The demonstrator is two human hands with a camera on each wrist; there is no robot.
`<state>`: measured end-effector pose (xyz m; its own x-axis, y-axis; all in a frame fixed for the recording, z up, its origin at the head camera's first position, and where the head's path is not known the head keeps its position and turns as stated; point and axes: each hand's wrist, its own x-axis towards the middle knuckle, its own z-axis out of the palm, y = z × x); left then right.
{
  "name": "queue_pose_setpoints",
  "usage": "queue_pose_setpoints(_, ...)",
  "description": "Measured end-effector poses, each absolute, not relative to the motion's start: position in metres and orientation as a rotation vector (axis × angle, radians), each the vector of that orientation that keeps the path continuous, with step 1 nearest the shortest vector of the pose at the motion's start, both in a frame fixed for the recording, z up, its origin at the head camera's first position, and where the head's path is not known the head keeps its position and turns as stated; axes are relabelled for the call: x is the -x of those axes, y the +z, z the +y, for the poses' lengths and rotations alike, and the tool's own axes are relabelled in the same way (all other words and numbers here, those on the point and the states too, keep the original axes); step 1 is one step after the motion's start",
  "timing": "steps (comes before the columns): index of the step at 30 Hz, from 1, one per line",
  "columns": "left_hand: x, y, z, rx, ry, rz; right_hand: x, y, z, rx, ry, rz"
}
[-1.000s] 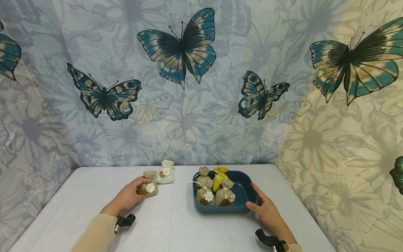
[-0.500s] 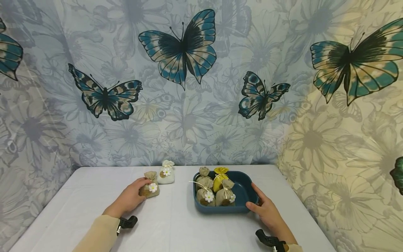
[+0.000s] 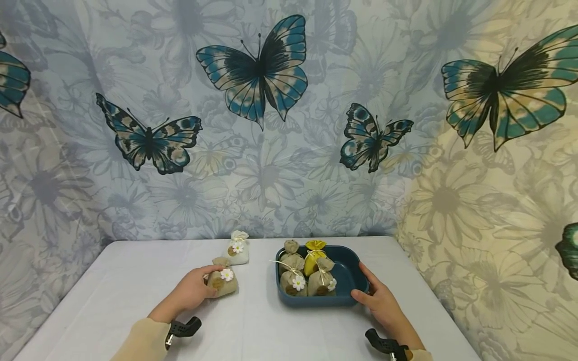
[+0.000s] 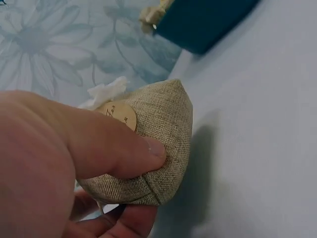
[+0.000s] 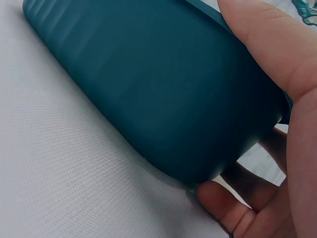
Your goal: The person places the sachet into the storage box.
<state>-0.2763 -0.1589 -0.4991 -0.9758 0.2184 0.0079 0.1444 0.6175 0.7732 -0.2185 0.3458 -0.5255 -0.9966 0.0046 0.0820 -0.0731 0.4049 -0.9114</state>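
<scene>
My left hand point(image 3: 191, 290) grips a beige burlap sachet point(image 3: 223, 286) with a white flower and a round tag. In the left wrist view the thumb presses the front of the sachet point(image 4: 166, 119), fingers are underneath, and a shadow falls on the cloth beside it. Just behind is a white sachet point(image 3: 237, 254), also with a flower. My right hand point(image 3: 384, 303) holds the right end of a dark blue rectangular bin point(image 3: 346, 276), thumb at the rim and fingers round the outer wall. Inside its left part stand several beige sachets point(image 3: 321, 285) and a yellow one point(image 3: 311, 263).
A white cloth point(image 3: 257, 326) covers the table. Behind it hangs a butterfly-patterned curtain point(image 3: 271, 175), close to the table's back edge. Black camera mounts point(image 3: 185, 328) sit on both wrists.
My left hand has moved right and toward me with the beige sachet, away from the white one's side to in front of it. The right hand and bin have stayed put.
</scene>
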Motion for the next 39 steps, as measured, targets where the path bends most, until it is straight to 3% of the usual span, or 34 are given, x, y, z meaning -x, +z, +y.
queue_pose_setpoints(9, 0.272, -0.485, -0.145, -0.220, 1.452, 2.669, 0.218, -0.524, 0.345, -0.052, 1.687, -2.572)
queue_pose_setpoints(18, 0.268, -0.474, -0.140, -0.156, 1.949, 2.152, 0.219, -0.524, 0.345, -0.079, 1.673, -2.577)
queue_pose_setpoints(30, 0.269, -0.446, -0.128, -0.364, 2.102, 1.928, 0.218, -0.522, 0.346, -0.061, 1.651, -2.594)
queue_pose_setpoints(39, 0.273, -0.430, -0.090, -0.533, 2.124, 1.835, 0.218, -0.524, 0.345, -0.062, 1.701, -2.566)
